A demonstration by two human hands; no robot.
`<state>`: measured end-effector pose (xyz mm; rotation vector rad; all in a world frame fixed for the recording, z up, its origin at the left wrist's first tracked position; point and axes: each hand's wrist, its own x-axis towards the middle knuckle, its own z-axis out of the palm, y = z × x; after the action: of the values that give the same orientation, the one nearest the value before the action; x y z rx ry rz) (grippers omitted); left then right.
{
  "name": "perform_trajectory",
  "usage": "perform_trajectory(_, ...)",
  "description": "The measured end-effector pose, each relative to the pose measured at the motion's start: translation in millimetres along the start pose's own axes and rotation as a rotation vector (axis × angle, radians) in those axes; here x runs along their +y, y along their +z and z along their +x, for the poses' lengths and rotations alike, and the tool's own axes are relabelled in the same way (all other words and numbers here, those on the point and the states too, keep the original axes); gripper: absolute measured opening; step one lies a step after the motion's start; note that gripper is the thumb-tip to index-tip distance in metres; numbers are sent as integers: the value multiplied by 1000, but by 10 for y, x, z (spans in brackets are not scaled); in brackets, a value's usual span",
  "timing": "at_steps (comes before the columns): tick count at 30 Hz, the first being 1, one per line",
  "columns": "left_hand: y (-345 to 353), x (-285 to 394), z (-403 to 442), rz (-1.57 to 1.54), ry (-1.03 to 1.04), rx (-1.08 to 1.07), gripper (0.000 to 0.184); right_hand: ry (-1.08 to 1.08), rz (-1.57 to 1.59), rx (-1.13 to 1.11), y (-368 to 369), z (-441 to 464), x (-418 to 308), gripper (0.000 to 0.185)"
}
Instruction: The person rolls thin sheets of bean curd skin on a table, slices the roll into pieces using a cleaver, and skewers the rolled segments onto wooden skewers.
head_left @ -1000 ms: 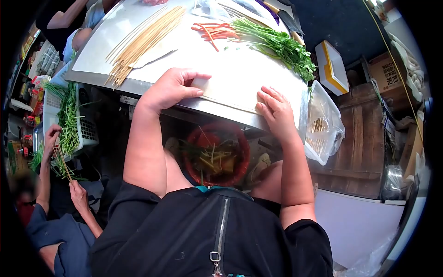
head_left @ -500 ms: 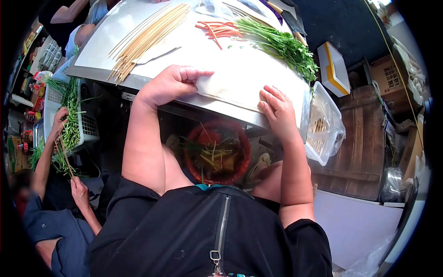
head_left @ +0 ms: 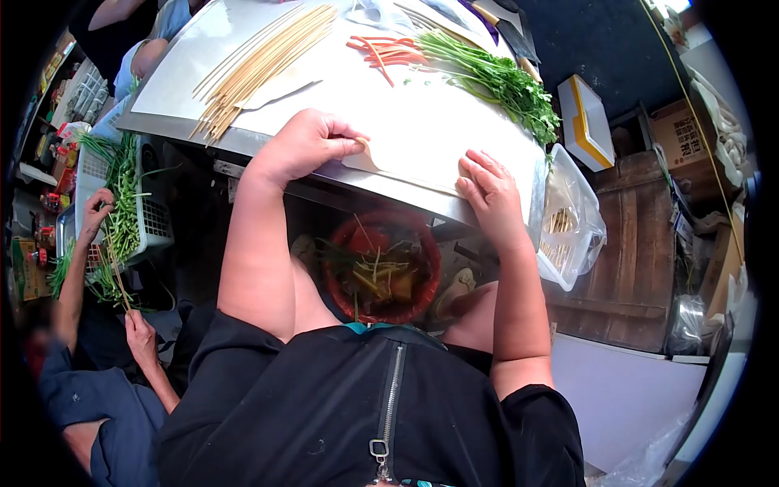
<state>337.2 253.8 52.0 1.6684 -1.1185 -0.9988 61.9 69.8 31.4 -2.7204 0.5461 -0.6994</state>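
Observation:
On the near edge of the white table point(head_left: 341, 89) lies a thin, pale, flexible sheet point(head_left: 406, 169), hard to tell from the tabletop; its exact material I cannot make out. My left hand point(head_left: 315, 144) pinches the sheet's near left corner between thumb and fingers, and that corner is lifted into a small fold. At the sheet's right end, my right hand point(head_left: 492, 193) rests with its fingers stretched out. Beyond my left hand is a pile of wooden skewers point(head_left: 272, 69). Orange-red strips point(head_left: 393, 53) and leafy green herbs point(head_left: 519, 97) lie farther back.
Below the table edge stands a red basin point(head_left: 426, 284) with scraps in it. A clear plastic-lined bin point(head_left: 580, 223) holding skewers is at the right. On the left, another person's hands point(head_left: 142, 334) hold thin sticks beside a white basket point(head_left: 154, 223) of green vegetables.
My left hand has drawn slightly back and raised the sheet's left corner, which now bends up. My right hand has barely moved. The other person's upper hand has shifted slightly.

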Motion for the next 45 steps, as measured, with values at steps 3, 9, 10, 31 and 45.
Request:
perform_trajectory(3, 117, -113, 115, 231, 402, 301, 20, 82, -66, -112, -104, 128, -191, 36)
perform_trajectory(9, 320, -7, 378, -32, 315, 256, 22, -48, -104, 49, 379, 510, -659, 41)
perform_trajectory(10, 337, -84, 455, -88, 290, 350, 20, -43, -103, 48, 376, 488, -628, 41)
perform_trajectory(31, 495, 88, 776, 334, 456, 592, 22, 41, -359, 318, -180, 387, 693, 44)
perform_trajectory(45, 553, 99, 624, 676, 468, 497, 47, 62, -227, 119, -232, 309, 331, 30)
